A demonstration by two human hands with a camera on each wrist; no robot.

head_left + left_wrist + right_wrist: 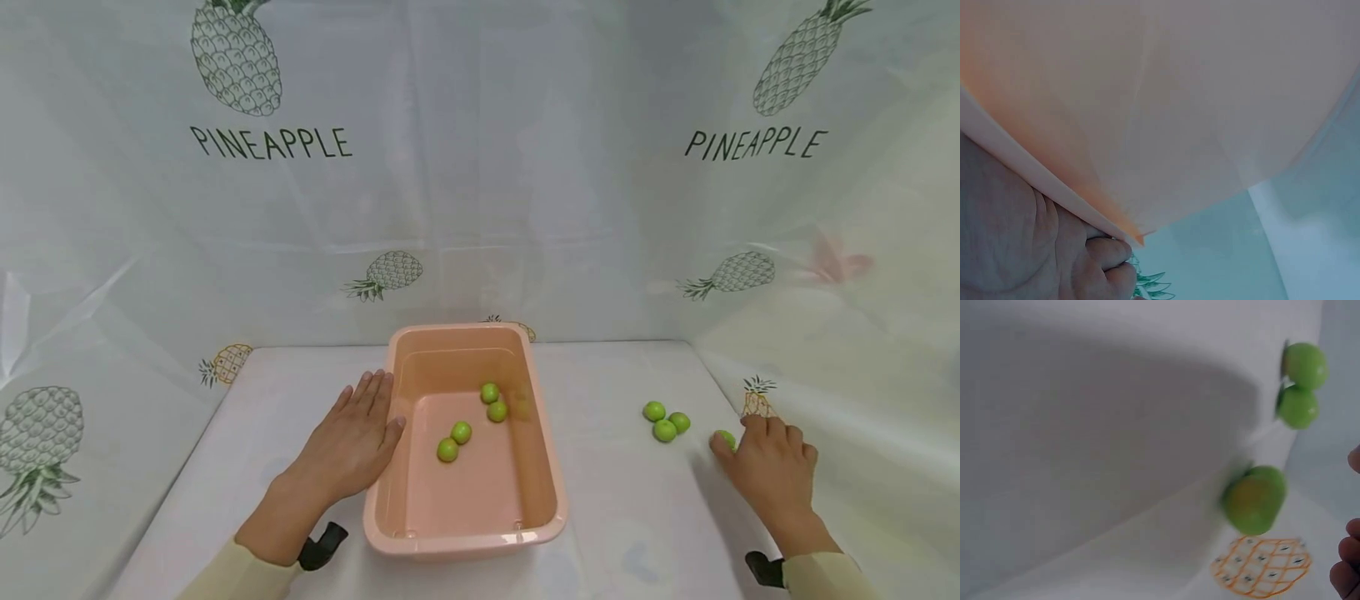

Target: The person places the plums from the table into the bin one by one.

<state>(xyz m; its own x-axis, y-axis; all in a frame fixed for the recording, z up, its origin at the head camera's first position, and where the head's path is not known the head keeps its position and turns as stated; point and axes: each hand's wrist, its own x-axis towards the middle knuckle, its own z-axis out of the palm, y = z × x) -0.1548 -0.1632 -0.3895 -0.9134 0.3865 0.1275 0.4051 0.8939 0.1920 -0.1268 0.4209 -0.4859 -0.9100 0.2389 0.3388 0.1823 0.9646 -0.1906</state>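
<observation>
Plastic tub (465, 500); left hand (352, 446)—fingers together; right hand (776, 462)—fingers parted near round fruit (1254, 503)

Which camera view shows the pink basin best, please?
The head view, because the pink basin shows nearly whole there, rim and inside. The left wrist view shows only part of it, close up; the right wrist view, none.

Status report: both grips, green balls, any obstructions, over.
Left grip against pink bin. Right grip open at lone ball. Four balls inside, three clustered outside. No obstruction seen.
</observation>
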